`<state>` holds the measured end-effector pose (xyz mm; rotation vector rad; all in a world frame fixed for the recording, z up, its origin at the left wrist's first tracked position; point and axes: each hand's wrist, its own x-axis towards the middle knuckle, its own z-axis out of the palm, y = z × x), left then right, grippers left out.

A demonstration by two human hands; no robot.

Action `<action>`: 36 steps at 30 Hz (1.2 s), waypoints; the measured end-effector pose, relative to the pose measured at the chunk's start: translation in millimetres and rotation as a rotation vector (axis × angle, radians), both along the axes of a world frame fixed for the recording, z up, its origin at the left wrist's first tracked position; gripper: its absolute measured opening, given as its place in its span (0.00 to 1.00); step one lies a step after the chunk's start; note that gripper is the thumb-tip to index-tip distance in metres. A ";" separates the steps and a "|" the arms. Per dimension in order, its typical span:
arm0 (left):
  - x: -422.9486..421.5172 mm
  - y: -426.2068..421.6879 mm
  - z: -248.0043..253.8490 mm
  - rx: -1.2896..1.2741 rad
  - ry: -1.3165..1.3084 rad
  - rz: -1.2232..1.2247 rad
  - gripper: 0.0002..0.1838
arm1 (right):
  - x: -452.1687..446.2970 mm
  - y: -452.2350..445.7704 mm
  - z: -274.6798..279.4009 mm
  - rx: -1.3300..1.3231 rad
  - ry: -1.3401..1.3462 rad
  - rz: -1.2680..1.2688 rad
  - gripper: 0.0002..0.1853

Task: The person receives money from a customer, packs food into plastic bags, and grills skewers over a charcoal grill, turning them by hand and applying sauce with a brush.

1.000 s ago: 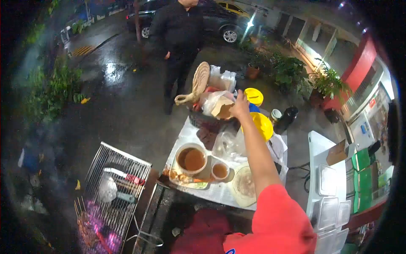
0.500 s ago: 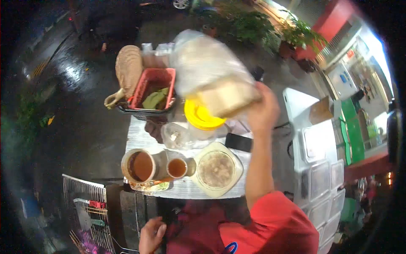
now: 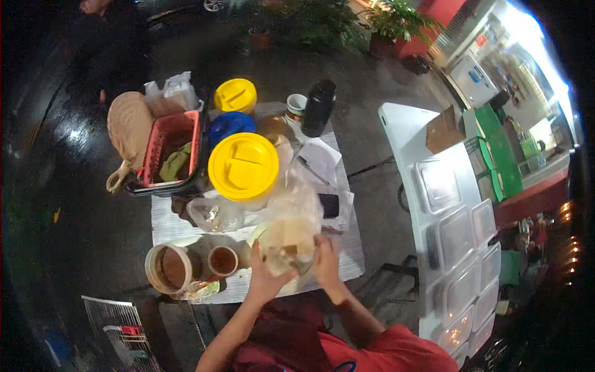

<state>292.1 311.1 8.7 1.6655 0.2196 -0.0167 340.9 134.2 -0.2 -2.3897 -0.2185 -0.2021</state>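
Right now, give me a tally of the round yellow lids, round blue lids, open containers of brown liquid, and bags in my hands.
Yellow lids: 2
Blue lid: 1
Brown-liquid containers: 2
Bag in your hands: 1
Total: 6

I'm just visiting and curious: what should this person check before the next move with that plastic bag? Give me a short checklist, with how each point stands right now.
1. Both hands on the bag: ok, left hand and right hand are at its near end.
2. Bag's opening and contents: cannot tell, it is blurred.
3. Free spot under the bag: not ok, a pale item lies beneath.
4. Cup upright: ok, but it stands close to the left hand.
5. Cup covered against a knock: not ok, its top is open.
6. Larger yellow lid tight: cannot tell from above.
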 end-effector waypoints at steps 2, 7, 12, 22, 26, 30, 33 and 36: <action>15.2 -10.0 -18.6 0.296 -0.077 0.051 0.58 | -15.7 -10.3 -20.9 0.013 0.050 0.077 0.22; 39.6 -15.8 -13.7 0.671 -0.060 0.081 0.59 | 11.8 -42.9 26.7 0.040 0.358 0.277 0.34; 57.8 -23.6 -8.3 0.915 -0.201 -0.228 0.41 | 116.1 -78.8 -1.6 -0.263 0.229 0.165 0.41; 75.6 -3.0 -28.1 0.873 -0.244 -0.366 0.32 | 177.5 -68.6 -78.0 -0.740 0.303 0.419 0.44; 53.3 -4.7 -8.9 0.643 -0.246 -0.256 0.26 | 176.1 -59.8 -45.6 -0.850 0.313 0.459 0.50; 16.7 0.3 -18.5 0.438 -0.021 -0.185 0.18 | 174.2 -67.4 -10.0 -0.636 0.439 0.387 0.56; -3.9 11.0 -26.8 0.523 -0.283 -0.072 0.20 | 172.1 -86.5 -23.4 -0.363 0.375 0.128 0.49; 7.3 4.5 -20.5 0.420 -0.306 -0.046 0.19 | 182.8 -78.6 -46.3 -0.239 0.251 -0.089 0.44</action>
